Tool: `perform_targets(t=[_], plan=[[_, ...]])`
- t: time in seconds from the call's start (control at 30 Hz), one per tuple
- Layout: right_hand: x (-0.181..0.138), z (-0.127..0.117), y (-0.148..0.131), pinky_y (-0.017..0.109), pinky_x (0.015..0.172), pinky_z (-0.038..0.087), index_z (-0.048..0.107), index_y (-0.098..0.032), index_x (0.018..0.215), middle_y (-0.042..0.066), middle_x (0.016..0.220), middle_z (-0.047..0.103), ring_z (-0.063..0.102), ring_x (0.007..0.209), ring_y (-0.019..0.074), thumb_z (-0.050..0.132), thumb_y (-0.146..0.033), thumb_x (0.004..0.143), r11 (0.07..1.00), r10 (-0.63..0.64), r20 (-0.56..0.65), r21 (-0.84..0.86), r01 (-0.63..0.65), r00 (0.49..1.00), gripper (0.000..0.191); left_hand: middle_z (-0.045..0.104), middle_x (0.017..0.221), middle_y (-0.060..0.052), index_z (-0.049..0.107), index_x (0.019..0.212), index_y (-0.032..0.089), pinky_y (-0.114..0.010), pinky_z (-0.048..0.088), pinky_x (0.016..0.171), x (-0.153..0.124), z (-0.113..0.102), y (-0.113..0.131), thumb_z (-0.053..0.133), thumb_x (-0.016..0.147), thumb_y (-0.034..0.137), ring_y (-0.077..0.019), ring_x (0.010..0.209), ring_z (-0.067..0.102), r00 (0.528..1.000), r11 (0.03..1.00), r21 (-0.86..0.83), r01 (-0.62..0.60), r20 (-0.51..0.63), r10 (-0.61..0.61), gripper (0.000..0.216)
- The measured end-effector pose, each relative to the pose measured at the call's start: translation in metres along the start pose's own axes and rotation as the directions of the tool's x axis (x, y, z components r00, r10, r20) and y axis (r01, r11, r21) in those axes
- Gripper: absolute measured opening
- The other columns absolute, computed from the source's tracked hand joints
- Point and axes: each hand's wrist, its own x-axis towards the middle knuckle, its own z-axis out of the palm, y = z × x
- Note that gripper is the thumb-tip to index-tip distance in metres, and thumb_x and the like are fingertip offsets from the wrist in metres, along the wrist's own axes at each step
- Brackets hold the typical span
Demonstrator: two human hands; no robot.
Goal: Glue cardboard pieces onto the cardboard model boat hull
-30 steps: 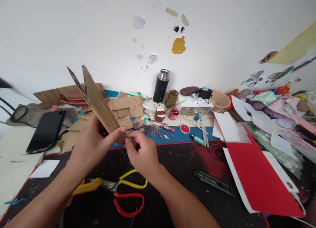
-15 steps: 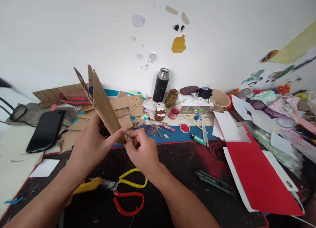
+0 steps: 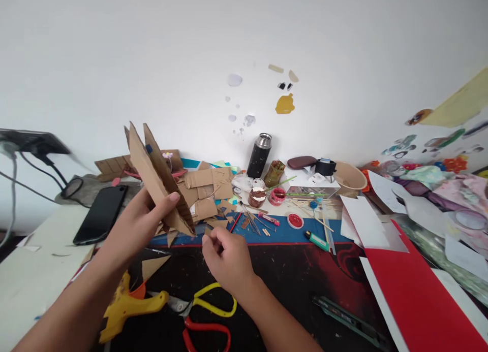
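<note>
Your left hand [image 3: 135,230] holds a folded cardboard piece [image 3: 156,182] above the desk [image 3: 290,270], tilted, its upper edge leaning away to the left; thumb on the near face, fingers behind, grip closed on the lower part. Your right hand [image 3: 226,258] sits just right of the cardboard's bottom corner, not touching it, fingers curled in a narrow pinch; whether anything is between the fingertips cannot be told. Below the hands lie a yellow glue gun [image 3: 127,306] and scissors [image 3: 206,316] with yellow and red handles. A black phone [image 3: 101,215] lies to the left, cardboard scraps [image 3: 208,189] behind, a black flask [image 3: 259,156] near the wall.
</note>
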Motion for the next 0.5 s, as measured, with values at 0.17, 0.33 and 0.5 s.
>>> perform_targets(t=[0.17, 0.33, 0.5], plan=[[0.0, 0.001, 0.0, 0.029, 0.055, 0.027, 0.039, -0.024, 0.064, -0.005, 0.056, 0.044, 0.043, 0.052, 0.0126, 0.058, -0.035, 0.1, 0.997, -0.065, 0.027, -0.044, 0.066, 0.998, 0.042, 0.085, 0.096, -0.011, 0.076, 0.108, 0.018, -0.034, 0.059, 0.061, 0.005, -0.011, 0.0, 0.083, 0.082, 0.058, -0.0286, 0.079, 0.074, 0.985, 0.921, -0.351, 0.171, 0.098, -0.146, 0.049], [0.0, 0.003, 0.002, 0.027, 0.06, 0.036, 0.061, -0.023, 0.074, -0.003, 0.064, 0.059, 0.054, 0.06, 0.0143, 0.063, -0.032, 0.099, 0.999, -0.01, 0.072, 0.045, 0.007, 0.997, 0.027, 0.082, 0.084, -0.004, 0.078, 0.095, 0.021, -0.03, 0.053, 0.049, 0.002, -0.009, -0.004, 0.078, 0.085, 0.05, -0.0202, 0.059, 0.065, 0.962, 0.9, -0.371, 0.23, 0.227, -0.152, 0.031], [0.003, 0.008, 0.008, 0.025, 0.056, 0.043, 0.073, -0.021, 0.103, -0.002, 0.073, 0.065, 0.057, 0.06, 0.0147, 0.069, -0.036, 0.098, 0.939, 0.117, 0.079, 0.316, -0.136, 0.99, 0.017, 0.088, 0.115, -0.01, 0.08, 0.119, 0.026, -0.042, 0.069, 0.075, -0.004, -0.004, -0.01, 0.081, 0.083, 0.056, -0.0357, 0.102, 0.082, 0.932, 0.942, -0.204, 0.267, 0.302, -0.199, 0.047]])
